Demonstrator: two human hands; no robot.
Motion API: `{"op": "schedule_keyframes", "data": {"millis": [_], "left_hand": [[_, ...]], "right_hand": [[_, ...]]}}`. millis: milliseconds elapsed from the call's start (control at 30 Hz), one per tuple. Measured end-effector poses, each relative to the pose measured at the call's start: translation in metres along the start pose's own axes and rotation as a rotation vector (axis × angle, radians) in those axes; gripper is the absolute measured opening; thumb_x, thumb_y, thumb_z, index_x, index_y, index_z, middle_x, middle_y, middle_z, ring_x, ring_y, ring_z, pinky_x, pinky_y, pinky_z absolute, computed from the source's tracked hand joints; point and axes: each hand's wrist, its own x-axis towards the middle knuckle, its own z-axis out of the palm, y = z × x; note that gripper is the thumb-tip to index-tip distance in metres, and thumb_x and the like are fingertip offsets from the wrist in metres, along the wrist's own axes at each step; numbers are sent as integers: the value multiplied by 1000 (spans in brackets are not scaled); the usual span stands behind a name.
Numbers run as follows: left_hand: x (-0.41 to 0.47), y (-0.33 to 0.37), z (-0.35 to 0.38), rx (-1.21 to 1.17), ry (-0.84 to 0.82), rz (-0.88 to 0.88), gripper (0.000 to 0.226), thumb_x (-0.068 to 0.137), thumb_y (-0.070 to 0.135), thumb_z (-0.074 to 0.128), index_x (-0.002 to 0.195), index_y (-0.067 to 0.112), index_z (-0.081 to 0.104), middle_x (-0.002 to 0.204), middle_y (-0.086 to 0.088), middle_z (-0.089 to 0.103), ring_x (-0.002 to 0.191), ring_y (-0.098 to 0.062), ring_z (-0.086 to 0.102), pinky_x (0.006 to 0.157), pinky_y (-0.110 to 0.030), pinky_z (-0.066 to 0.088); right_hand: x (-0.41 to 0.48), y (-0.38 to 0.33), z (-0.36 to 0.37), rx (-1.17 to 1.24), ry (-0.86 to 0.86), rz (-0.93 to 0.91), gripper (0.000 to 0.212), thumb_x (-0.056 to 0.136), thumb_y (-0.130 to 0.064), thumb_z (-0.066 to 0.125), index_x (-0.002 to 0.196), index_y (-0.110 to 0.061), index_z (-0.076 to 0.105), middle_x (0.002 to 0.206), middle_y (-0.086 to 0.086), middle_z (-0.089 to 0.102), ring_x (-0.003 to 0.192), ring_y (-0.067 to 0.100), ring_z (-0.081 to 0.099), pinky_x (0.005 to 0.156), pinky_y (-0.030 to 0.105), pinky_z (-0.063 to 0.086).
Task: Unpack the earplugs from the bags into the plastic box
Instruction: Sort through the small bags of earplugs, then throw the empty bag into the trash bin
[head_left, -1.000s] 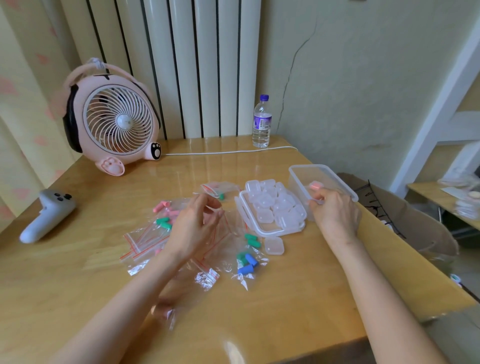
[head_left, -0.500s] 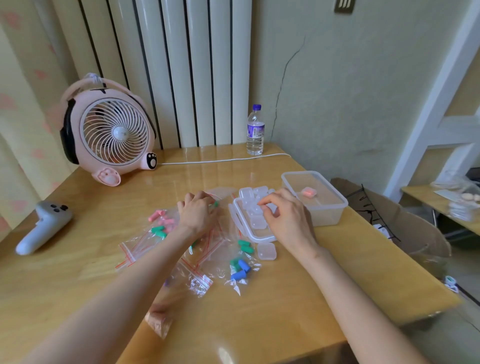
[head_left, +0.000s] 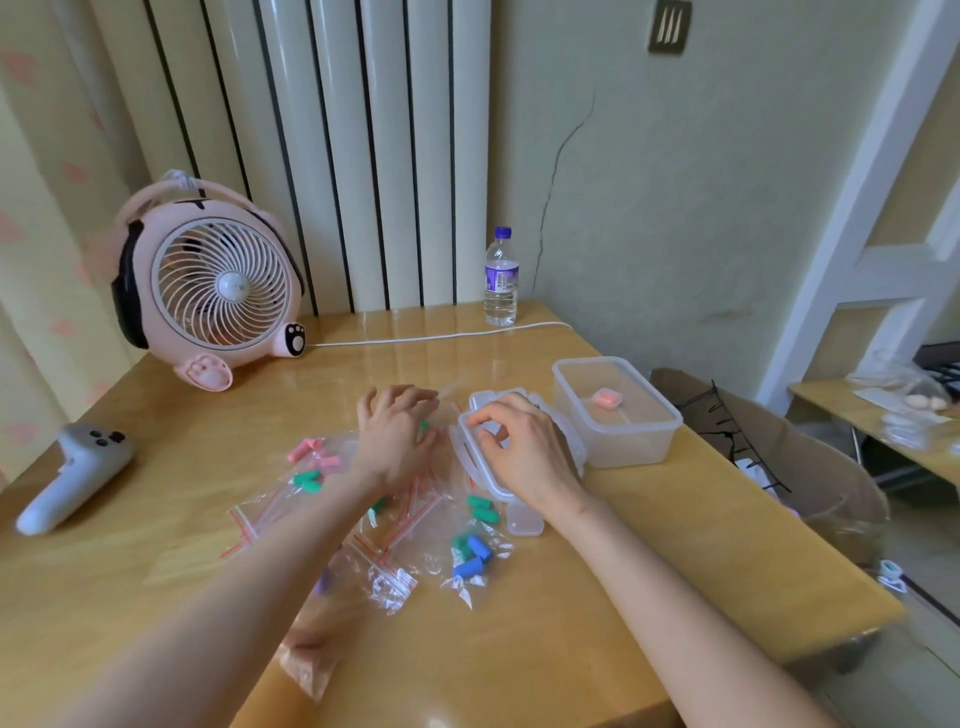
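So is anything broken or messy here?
Yes. A long crack runs down the wall toward the water bottle. On the table, the little bags lie scattered in a loose heap, some with earplugs inside.

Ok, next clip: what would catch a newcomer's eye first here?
The pink round desk fan with paw feet at the wooden table's far left stands out most. In the middle, clear red-striped zip bags of pink, green and blue foam earplugs lie scattered around the left hand. Right of them, the right hand is over a lid full of small clear cases, beside the clear rectangular plastic box holding one small pink case.
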Motion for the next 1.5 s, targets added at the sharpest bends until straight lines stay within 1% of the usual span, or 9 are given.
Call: {"op": "schedule_keyframes", "data": {"millis": [167,300,433,667,767,900,1133,1400,1500], "left_hand": [[-17,27,-37,-329,394,206,41,90,45,38,97,24,72,105,17,64,106,-6,45,92,-31,20],[-31,53,-66,-478,335,345,41,91,44,40,84,21,72,101,19,65,101,-6,49,91,-31,28],[-41,78,-70,-638,262,394,23,90,32,49,84,14,61,111,8,61,104,-10,54,89,-30,41],[-56,134,-41,-852,23,325,14,89,20,52,101,16,57,105,10,62,86,1,59,80,-13,45],[-60,152,-28,-839,-26,372,19,87,20,49,102,13,59,103,4,62,86,-3,59,80,-17,46],[-64,175,-21,-841,-30,425,17,87,19,49,100,13,59,103,0,62,86,-3,58,80,-18,46],[-72,196,-16,-817,-36,495,13,86,15,50,92,10,61,102,0,62,84,-3,56,77,-17,46],[-85,202,-11,-790,-51,494,9,90,6,55,94,10,62,104,2,61,86,-7,58,78,-23,48],[-87,201,-9,-782,-63,486,9,90,5,56,95,11,62,104,1,61,86,-7,58,78,-22,48]], "right_hand": [[5,-5,-7,12,164,-83,60,83,-11,65,137,-28,45,129,-4,49,103,18,55,78,22,44],[3,-5,-24,-107,378,-196,23,79,-14,65,100,-20,68,108,-2,61,95,23,58,75,30,48],[-19,4,-57,-73,408,-156,8,78,-11,61,82,-14,68,74,-7,60,66,16,53,64,33,44],[-118,39,-155,-30,219,283,6,81,-13,70,82,-17,65,69,-11,67,66,-2,61,65,16,51],[-164,68,-193,-37,287,430,15,80,-12,71,78,-27,68,79,0,67,70,16,60,68,28,50],[-234,127,-221,3,363,772,8,80,1,69,85,-5,71,60,-2,62,46,6,52,45,7,39],[-342,218,-171,-356,-55,1218,21,79,-13,65,58,-15,61,70,12,67,68,29,64,62,31,49],[-387,226,-124,-521,-223,1297,19,93,-19,49,78,-20,62,88,2,66,82,22,63,71,26,50],[-392,227,-119,-526,-254,1303,15,90,-24,57,103,-19,64,105,1,67,96,21,63,76,26,49]]}}
